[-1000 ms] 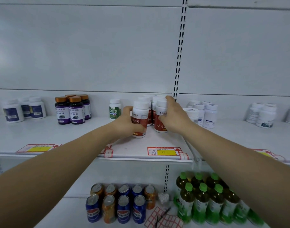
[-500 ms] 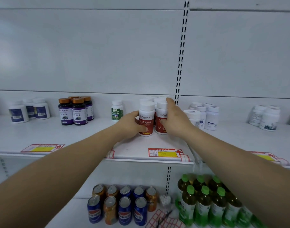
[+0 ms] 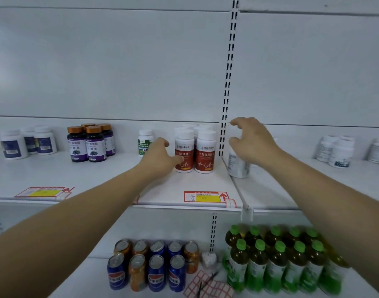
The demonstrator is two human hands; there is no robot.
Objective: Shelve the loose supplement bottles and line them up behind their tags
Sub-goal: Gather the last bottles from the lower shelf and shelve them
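Red-label white plastic supplement bottles (image 3: 204, 155) stand upright, 2 in front w/ more behind, on the white metal shelf (image 3: 98, 175). They sit back from the red & yellow price tag (image 3: 202, 196) at the shelf's front edge.

The left hand (image 3: 160, 157) is beside the left front bottle. Its fingertips touch the label, thumb apart, fingers loose, not wrapped round it.

The right hand (image 3: 253, 143) is over a white bottle w/ a gray label (image 3: 238, 167), fingers spread & bent, holding nothing. Can't tell if it touches.

Dark purple-label bottles w/ orange caps (image 3: 87, 145) & a small green-label white bottle (image 3: 143, 143) stand to the left. Below are blue & orange soda cans (image 3: 152, 269) & green-cap drink bottles (image 3: 279, 263).
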